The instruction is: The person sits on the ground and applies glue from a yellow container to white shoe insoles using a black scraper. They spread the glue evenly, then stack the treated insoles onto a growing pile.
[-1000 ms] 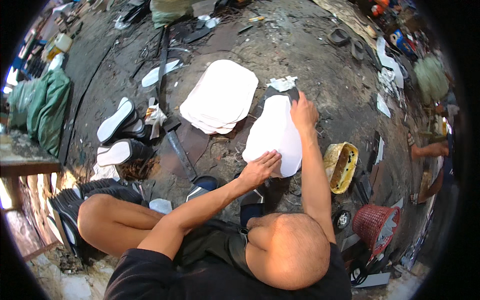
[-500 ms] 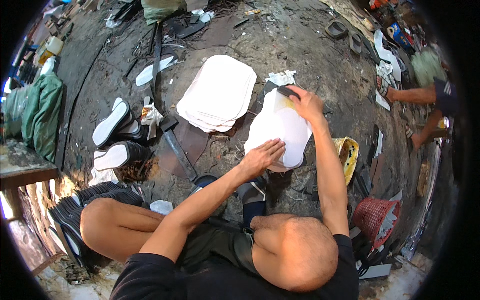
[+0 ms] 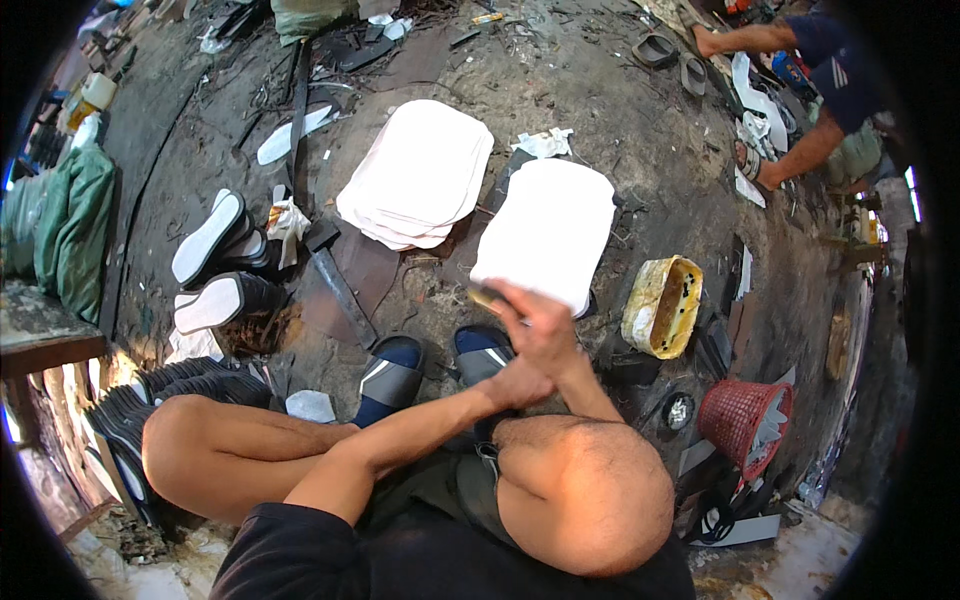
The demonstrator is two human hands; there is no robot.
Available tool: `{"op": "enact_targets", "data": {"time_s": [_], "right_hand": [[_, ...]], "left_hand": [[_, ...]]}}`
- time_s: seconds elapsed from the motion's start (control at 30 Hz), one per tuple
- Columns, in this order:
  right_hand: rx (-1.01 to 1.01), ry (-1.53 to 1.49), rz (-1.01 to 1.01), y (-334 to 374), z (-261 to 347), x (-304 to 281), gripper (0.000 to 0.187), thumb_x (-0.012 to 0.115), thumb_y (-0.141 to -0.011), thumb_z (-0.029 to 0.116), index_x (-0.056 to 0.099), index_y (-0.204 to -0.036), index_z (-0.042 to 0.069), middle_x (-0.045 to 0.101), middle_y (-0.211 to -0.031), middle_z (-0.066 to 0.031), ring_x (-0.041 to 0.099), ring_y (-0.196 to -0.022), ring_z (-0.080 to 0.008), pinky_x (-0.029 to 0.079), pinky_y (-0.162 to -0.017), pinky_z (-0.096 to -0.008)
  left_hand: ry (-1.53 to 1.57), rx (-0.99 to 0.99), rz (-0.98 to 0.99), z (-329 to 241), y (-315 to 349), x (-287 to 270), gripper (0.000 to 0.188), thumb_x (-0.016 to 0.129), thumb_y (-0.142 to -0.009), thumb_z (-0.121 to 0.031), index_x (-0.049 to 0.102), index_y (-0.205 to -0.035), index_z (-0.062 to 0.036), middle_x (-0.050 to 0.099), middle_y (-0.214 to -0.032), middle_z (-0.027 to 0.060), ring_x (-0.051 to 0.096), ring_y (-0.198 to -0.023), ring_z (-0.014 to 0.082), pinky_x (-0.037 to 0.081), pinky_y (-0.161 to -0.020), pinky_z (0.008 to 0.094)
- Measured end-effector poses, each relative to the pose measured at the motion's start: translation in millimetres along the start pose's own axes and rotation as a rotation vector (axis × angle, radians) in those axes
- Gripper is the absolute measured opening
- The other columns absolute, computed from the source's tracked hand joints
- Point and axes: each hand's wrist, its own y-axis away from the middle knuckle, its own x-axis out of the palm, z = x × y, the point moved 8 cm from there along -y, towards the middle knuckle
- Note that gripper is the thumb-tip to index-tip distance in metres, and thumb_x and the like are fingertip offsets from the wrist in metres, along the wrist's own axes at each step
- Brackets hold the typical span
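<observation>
A white rounded sheet lies on the ground in front of me, with more sheet edges under it. At its near-left edge, my right hand is closed on a dark spreader with a yellowish edge, blurred by motion. My left hand has crossed over to my right wrist, off the sheet; its fingers are hidden. Left of this sheet lies a stack of similar white sheets. To the right stands a yellow-stained open container with a yellowish, smeared inside.
A hammer lies left of my slippered feet. Finished-looking soles and a row of dark soles sit farther left. A red basket holds scraps at the right. Another person's leg is at the far right.
My right hand has swept the spreader from the sheet's far right to its near-left edge. My left hand has drawn back off the sheet. The other person's legs have shifted farther away.
</observation>
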Motion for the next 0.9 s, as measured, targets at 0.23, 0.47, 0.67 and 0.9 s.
{"op": "enact_targets", "data": {"time_s": [0.23,0.47,0.67,0.9], "right_hand": [[0.187,0.046,-0.055,-80.1,-134.8,-105.1,0.030,0.063,-0.087,0.003,0.074,-0.114,0.013,0.074,-0.110,-0.0083,0.072,-0.095,-0.0281,0.056,-0.086,-0.0351],[0.450,0.311,0.442,-108.8,-234.0,-40.8,0.032,0.063,-0.075,0.005,0.079,-0.097,0.021,0.075,-0.105,-0.0022,0.066,-0.111,-0.0205,0.049,-0.102,-0.0359],[0.113,0.317,0.478,-86.5,-189.0,-46.4,0.038,0.062,-0.072,0.004,0.078,-0.098,0.026,0.075,-0.108,0.0029,0.068,-0.108,-0.0216,0.049,-0.098,-0.0402],[0.575,0.187,0.310,59.6,-189.4,-91.2,0.040,0.070,-0.084,0.023,0.070,-0.124,0.022,0.073,-0.114,-0.0093,0.069,-0.106,-0.0317,0.054,-0.090,-0.0426]], "left_hand": [[-0.134,-0.206,0.008,46.3,-56.2,-73.8,0.055,0.062,-0.082,-0.010,0.056,-0.136,-0.0016,0.055,-0.146,0.0095,0.051,-0.136,0.0206,0.060,-0.079,0.0326],[-0.094,-0.199,-0.083,46.0,-52.9,-78.7,0.044,0.062,-0.083,-0.011,0.063,-0.127,-0.0064,0.061,-0.139,0.0063,0.056,-0.131,0.0180,0.060,-0.080,0.0320],[-0.054,-0.233,-0.091,56.2,-51.5,-76.8,0.037,0.062,-0.083,-0.011,0.066,-0.120,-0.0069,0.064,-0.135,0.0058,0.061,-0.125,0.0193,0.060,-0.083,0.0329],[-0.015,-0.210,-0.065,48.8,-53.0,-85.5,0.042,0.065,-0.082,-0.010,0.064,-0.123,-0.0083,0.061,-0.139,0.0060,0.057,-0.130,0.0194,0.059,-0.085,0.0353]]}}
